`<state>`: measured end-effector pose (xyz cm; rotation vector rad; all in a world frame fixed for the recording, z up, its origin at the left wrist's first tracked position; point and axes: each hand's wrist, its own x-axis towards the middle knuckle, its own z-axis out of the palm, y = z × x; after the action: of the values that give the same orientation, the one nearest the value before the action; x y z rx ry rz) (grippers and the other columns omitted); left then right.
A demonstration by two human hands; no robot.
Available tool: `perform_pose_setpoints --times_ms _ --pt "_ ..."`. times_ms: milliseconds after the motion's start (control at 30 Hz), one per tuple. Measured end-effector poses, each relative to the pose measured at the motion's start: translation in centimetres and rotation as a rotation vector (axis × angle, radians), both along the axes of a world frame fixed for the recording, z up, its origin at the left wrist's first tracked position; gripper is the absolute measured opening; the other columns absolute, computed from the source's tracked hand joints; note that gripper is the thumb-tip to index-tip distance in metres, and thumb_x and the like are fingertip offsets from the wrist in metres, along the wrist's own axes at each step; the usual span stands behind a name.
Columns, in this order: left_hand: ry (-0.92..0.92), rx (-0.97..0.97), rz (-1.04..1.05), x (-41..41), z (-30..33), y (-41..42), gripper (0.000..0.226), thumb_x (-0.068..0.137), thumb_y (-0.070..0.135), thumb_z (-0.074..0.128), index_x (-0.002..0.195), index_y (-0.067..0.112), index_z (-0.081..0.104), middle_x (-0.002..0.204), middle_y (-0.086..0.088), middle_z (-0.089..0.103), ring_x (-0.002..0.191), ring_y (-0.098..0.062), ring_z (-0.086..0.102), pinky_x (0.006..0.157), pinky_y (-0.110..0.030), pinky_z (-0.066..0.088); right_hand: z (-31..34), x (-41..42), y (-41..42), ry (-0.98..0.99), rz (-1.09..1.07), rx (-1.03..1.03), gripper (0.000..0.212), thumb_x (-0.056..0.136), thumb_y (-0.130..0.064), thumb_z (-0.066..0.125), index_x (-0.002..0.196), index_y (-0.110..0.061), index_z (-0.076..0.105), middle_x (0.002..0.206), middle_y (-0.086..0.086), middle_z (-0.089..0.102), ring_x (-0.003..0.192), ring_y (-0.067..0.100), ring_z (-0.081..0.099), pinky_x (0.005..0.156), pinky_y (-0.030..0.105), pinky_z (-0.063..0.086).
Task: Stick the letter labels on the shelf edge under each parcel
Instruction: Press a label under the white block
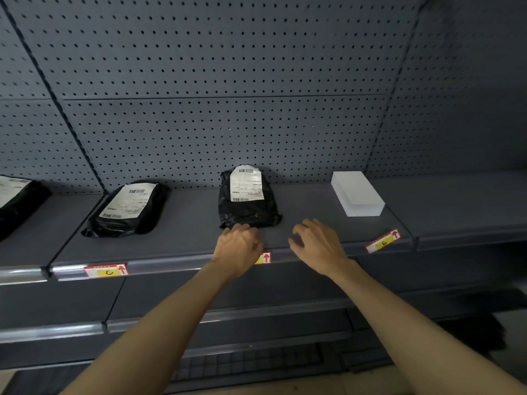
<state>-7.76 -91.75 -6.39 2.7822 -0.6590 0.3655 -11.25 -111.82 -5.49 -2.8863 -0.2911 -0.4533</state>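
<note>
Reading labels (106,271) "C", "E"

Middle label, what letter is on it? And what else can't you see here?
Head view only:
- Middle label: its letter is hidden behind the left hand.
- Parcel slips: print too small and blurred to read.
- Far-left parcel: cut off by the frame edge.
- Right hand: seen from behind, so whether it holds anything is unclear.

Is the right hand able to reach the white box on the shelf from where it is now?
Probably yes: the right hand hovers over bare shelf, and nothing lies between it and the white box.
</note>
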Motion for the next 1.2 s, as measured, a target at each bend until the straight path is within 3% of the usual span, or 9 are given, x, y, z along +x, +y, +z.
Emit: perform_pose_setpoints --times_ms 233,600,833,933,1067,1200 --pt "0.008 -0.022 -0.074 -0.4 1.4 -10.0 0.023 0.090 0.034 0.053 0.088 0.014 0.065 0.098 -0.008 0.067 0.101 -0.028 0.058 0.088 -0.041 0.048 1.2 -1.5 -10.4 -0.022 -0.062 -0.075 0.026 0.093 -0.030 0.054 0.102 -0.009 0.065 0.102 0.008 0.062 0.095 0.025 0.056 0.069 0.032 0.044" --pt "0.020 0.021 -0.061 -2.8 -0.5 -25.4 0.024 0.089 0.033 0.056 0.096 0.012 0.064 0.104 -0.009 0.066 0.100 -0.027 0.058 0.087 -0.039 0.048 0.3 -2.6 -24.5 0.007 -0.019 -0.070 0.023 0.094 -0.026 0.056 0.110 -0.011 0.061 0.110 0.006 0.056 0.095 0.019 0.056 0.075 0.030 0.050" --pt "0.059 0.051 0.034 -3.1 -2.6 -28.5 0.023 0.091 0.028 0.059 0.108 0.013 0.064 0.114 -0.008 0.062 0.107 -0.026 0.054 0.091 -0.037 0.045 -1.4 -2.4 -26.1 0.018 0.065 -0.019 0.023 0.093 -0.023 0.058 0.115 -0.014 0.057 0.110 0.004 0.055 0.093 0.016 0.056 0.077 0.028 0.052" --pt "0.054 -0.018 0.060 -3.3 -3.5 -28.9 0.019 0.091 0.020 0.056 0.107 0.011 0.063 0.113 -0.010 0.063 0.104 -0.027 0.054 0.088 -0.038 0.046 -2.1 -2.1 -25.8 0.025 0.090 -0.044 0.021 0.093 -0.019 0.058 0.113 -0.013 0.058 0.108 0.005 0.054 0.091 0.020 0.057 0.075 0.033 0.053" --pt "0.024 -0.085 0.086 -3.1 -3.9 -29.4 0.017 0.094 0.017 0.054 0.106 0.011 0.064 0.112 -0.009 0.062 0.102 -0.027 0.053 0.087 -0.037 0.046 -2.6 -1.7 -25.9 0.006 0.072 -0.052 0.014 0.093 -0.017 0.058 0.107 -0.012 0.057 0.103 0.006 0.054 0.085 0.021 0.057 0.067 0.029 0.049" --pt "-0.027 0.006 0.044 -2.9 -4.1 -29.4 0.015 0.092 0.014 0.055 0.106 0.011 0.060 0.112 -0.008 0.060 0.103 -0.025 0.051 0.089 -0.035 0.044 -2.7 -1.6 -26.3 0.013 0.065 -0.076 0.008 0.093 -0.015 0.058 0.101 -0.011 0.058 0.099 0.007 0.056 0.080 0.021 0.056 0.067 0.032 0.051"
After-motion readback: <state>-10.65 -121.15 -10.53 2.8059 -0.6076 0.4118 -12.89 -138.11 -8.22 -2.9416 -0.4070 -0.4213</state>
